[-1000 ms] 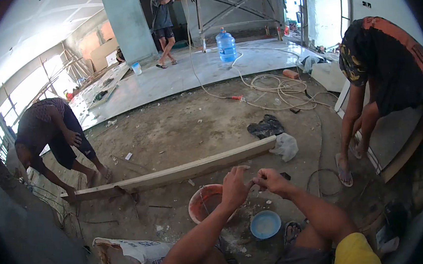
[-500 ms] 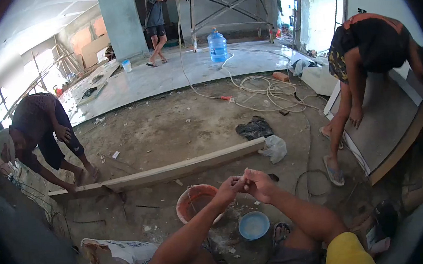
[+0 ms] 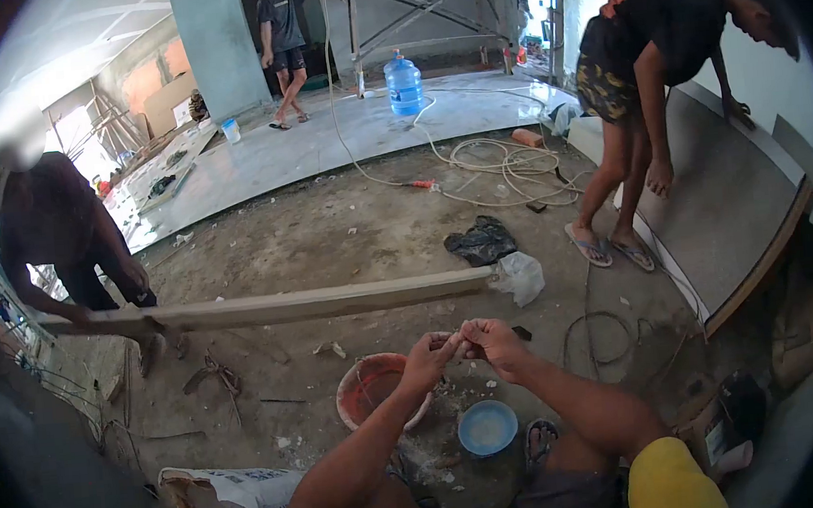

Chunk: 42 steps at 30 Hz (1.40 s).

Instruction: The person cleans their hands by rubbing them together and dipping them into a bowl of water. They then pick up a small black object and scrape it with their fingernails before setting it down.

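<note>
My left hand and my right hand meet fingertip to fingertip above the floor, both pinched closed. Whatever is between the fingers is too small to make out. Just below and left of my left hand stands an orange bucket with greyish contents. A light blue bowl holding pale liquid sits on the floor under my right forearm. An opened white sack lies at the lower left, beside my left arm.
At left, a co-worker holds a long beam; its far end is by a plastic bag. Another person bends over a large panel. A coiled hose, water jug and scaffold stand farther off.
The co-worker at left has straightened and lifted the near end of the beam. The person at right has shifted along the panel. My hands stay together, fingertips still touching.
</note>
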Motion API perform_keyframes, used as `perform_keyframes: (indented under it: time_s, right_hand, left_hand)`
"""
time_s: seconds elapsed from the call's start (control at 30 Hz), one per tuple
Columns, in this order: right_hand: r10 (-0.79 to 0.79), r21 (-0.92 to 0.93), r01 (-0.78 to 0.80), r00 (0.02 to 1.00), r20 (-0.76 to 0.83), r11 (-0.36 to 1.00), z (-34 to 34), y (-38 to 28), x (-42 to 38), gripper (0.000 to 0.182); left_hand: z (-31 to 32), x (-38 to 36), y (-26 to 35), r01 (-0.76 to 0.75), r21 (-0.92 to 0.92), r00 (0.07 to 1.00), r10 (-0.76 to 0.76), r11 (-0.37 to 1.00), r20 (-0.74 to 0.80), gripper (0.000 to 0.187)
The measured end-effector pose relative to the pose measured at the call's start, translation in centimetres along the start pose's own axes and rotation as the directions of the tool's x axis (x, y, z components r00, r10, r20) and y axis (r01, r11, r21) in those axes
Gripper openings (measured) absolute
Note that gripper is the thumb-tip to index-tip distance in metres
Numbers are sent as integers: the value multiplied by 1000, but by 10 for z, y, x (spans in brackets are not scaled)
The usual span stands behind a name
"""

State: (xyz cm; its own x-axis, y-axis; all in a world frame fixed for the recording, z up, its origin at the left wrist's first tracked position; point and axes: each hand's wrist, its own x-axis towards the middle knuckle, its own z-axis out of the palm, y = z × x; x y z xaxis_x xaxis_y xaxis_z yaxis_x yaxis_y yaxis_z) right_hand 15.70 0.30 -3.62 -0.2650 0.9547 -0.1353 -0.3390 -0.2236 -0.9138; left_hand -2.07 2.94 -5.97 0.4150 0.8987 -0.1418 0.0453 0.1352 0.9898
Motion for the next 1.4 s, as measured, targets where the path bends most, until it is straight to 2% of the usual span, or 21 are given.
perform_keyframes:
  time_s: [0.07,0.13,0.2,0.37,0.47,0.53,0.67,0.8,0.87,0.9,0.93,0.97,1.0,1.03,1.07,1.1,1.13,1.17,1.2,1.27,1.4]
  right_hand:
    - [-3,5,3,999,-43,1000,3,1,0,25]
    - [-8,10,8,998,-62,1000,2,5,2,25]
    - [-10,15,11,996,-83,1000,3,7,2,24]
    - [-45,-127,20,980,-194,992,15,-2,-3,24]
    - [-86,-217,48,982,-169,975,10,3,-1,23]
    - [-90,-255,51,986,-144,966,4,8,3,23]
    - [-87,-294,60,993,-80,954,2,8,4,24]
    - [-58,-173,56,998,-9,983,6,3,2,23]
    - [49,119,-58,996,77,991,14,-6,-4,19]
    - [48,119,-57,996,77,991,13,-5,-3,19]
    - [24,207,-47,993,114,977,12,-4,-2,18]
    - [-3,292,-41,989,149,955,11,-3,-1,18]
    - [-3,292,-42,989,150,955,10,-4,-1,18]
    - [-115,-23,117,991,71,993,7,-6,0,19]
    - [-246,-345,241,969,31,907,5,-9,1,20]
    - [-247,-345,242,969,31,907,7,-15,-3,20]
    - [-338,-600,291,941,37,745,12,-24,-9,19]
    - [-420,-802,301,905,69,516,14,-28,-13,18]
    - [-420,-802,301,905,69,516,13,-27,-13,18]
    - [-560,-854,437,797,224,281,12,-25,-10,13]
    - [-594,-802,541,742,312,253,20,-29,-12,14]
  left_hand:
    - [0,-1,0,-32,37,999,31,999,17,50]
    - [6,-11,16,21,8,997,-20,1000,-74,47]
    - [7,-13,23,20,47,997,-16,999,-81,46]
    - [8,-11,18,-17,75,994,25,997,-109,45]
    - [3,-5,7,-35,112,993,48,993,-111,43]
    - [3,-7,10,-76,272,987,111,959,-116,41]
    - [5,-11,17,-94,282,986,129,955,-110,41]
    - [2,-9,18,-80,41,995,82,996,-53,45]
    - [-1,-7,17,-66,-39,997,65,997,-41,48]
    - [-4,-7,20,62,-212,993,-38,975,111,51]
    - [-6,-7,22,209,-357,955,-112,910,274,55]
    - [-6,-8,23,209,-357,955,-112,910,273,55]
    - [-4,-11,26,241,-334,955,-160,911,250,54]
    - [-4,-14,30,273,-312,952,-209,910,224,53]
    - [-3,-16,33,273,-311,952,-208,910,224,53]
    - [-2,-20,37,282,-353,951,-211,892,227,51]
    - [-2,-22,39,292,-392,949,-214,872,230,48]
    - [-3,-21,37,293,-392,949,-215,872,231,48]
    - [-4,-20,33,315,-445,938,-204,838,279,45]
    - [-5,-16,26,337,-497,927,-189,800,324,43]
    - [-3,-14,20,402,-566,891,-165,720,423,37]
